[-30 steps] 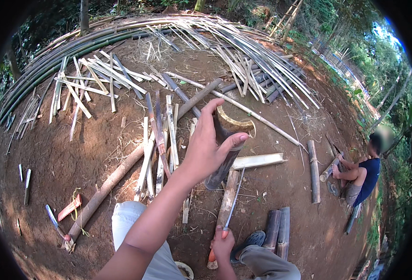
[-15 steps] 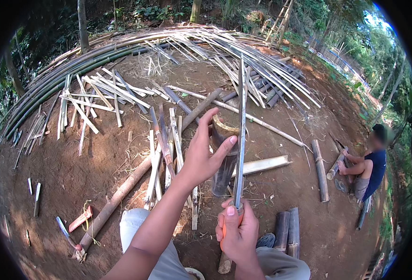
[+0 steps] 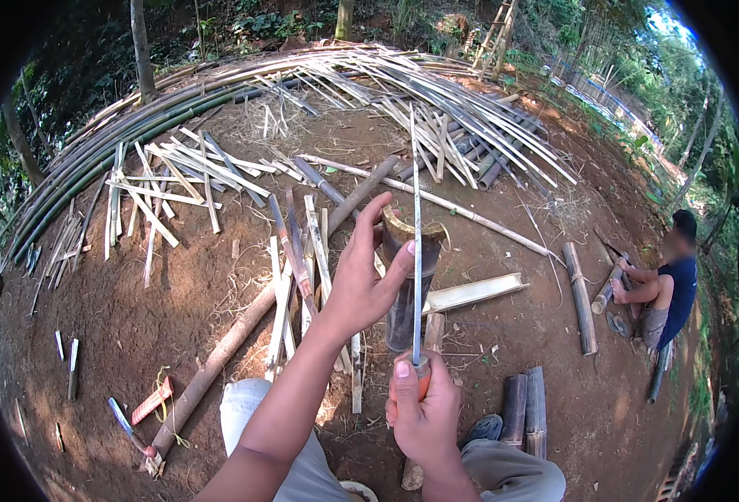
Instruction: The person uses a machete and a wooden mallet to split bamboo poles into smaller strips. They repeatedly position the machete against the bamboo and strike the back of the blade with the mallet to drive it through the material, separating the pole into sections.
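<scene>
My left hand [image 3: 359,280] is closed on an upright, dark bamboo section [image 3: 401,309], its thumb across the front near the top. The section's open upper end shows a pale cut rim. My right hand [image 3: 426,414] grips the orange handle [image 3: 424,386] of a long machete, fist closed. The narrow machete blade [image 3: 417,251] points up and away, passing in front of the bamboo section in this view. Whether blade and bamboo touch, I cannot tell.
A split bamboo half [image 3: 478,294] lies right of the section. A thick pole [image 3: 219,356] runs diagonally at left, near a second knife [image 3: 127,422] and an orange sheath [image 3: 152,400]. Bamboo strips [image 3: 194,171] lie beyond. Another person [image 3: 671,284] sits at right.
The machete's tip has swung slightly left, and its blade now appears thinner and lighter. The bamboo section stays in my left hand with little shift.
</scene>
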Motion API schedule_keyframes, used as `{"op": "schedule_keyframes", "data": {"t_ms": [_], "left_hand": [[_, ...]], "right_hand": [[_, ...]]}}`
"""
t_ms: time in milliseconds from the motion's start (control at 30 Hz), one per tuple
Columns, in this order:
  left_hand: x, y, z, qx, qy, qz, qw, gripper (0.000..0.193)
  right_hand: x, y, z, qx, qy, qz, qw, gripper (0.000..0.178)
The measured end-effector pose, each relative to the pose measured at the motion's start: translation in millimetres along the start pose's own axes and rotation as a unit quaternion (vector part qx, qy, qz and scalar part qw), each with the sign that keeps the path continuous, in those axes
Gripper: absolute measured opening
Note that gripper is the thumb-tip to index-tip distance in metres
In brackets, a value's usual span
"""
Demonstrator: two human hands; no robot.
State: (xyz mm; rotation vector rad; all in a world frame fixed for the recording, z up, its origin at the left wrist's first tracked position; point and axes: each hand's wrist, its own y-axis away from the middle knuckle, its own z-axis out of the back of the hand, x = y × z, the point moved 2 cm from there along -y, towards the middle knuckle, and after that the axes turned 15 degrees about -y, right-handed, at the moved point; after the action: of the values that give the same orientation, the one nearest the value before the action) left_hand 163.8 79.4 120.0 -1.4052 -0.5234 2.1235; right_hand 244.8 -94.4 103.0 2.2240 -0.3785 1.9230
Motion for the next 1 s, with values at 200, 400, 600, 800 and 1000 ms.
{"op": "schedule_keyframes", "data": {"t_ms": [200,400,600,800,1000], "left_hand": [[-3,-2,-2,-0.026,-0.009,-0.005,1.000,0.065],[-2,-2,-3,-0.033,-0.003,-0.006,0.999,0.065],[-7,-2,-3,-0.018,0.019,0.029,0.999,0.064],[-3,-3,-6,-0.010,0.013,0.039,0.999,0.062],[-6,-5,-5,-0.004,0.038,0.035,0.999,0.060]], "right_hand": [[-6,2,-1,-0.024,0.056,0.043,0.997,0.042],[-5,0,2,-0.025,0.048,0.029,0.998,0.038],[-4,-1,2,-0.019,0.017,0.019,0.999,0.035],[1,-1,6,-0.014,0.022,0.004,1.000,0.035],[5,-3,8,-0.009,0.048,0.020,0.999,0.037]]}}
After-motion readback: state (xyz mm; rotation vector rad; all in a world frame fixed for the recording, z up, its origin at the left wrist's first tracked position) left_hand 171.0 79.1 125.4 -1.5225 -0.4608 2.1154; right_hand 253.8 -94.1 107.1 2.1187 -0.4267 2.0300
